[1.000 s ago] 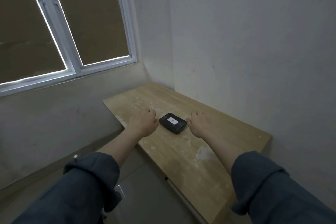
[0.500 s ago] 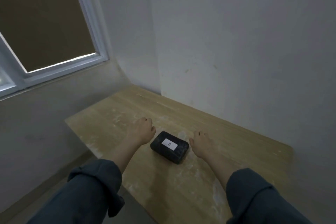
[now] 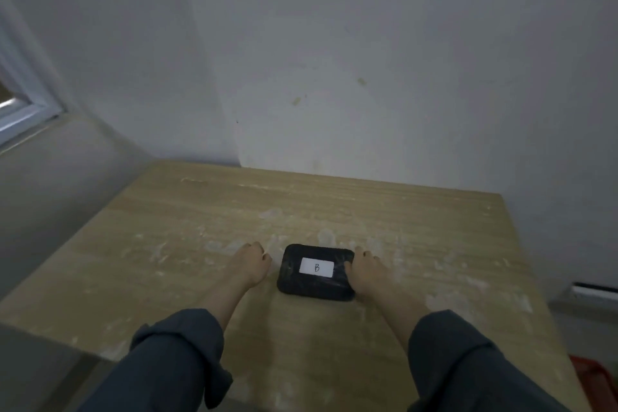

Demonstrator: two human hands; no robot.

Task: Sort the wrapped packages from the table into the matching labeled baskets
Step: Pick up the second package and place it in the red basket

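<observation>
Right hand (image 3: 366, 273) touching black wrapped package (image 3: 316, 273) labelled B, not yet clasping; left hand (image 3: 250, 264) loosely curled just beside, empty; close both sides evenly before lifting.

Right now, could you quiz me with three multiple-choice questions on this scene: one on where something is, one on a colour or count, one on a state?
1. Where does the black package lie?
A. on the wooden table, between both hands
B. on the floor
C. on the window sill

2. Which letter is on its white label?
A. A
B. B
C. D

3. What is the right hand doing?
A. lifting the package high
B. touching the package's right side
C. resting far from it

Answers:
1 A, it sits flat on the tabletop, left hand beside it.
2 B, the letter is legible.
3 B, fingers meet its edge.
</observation>
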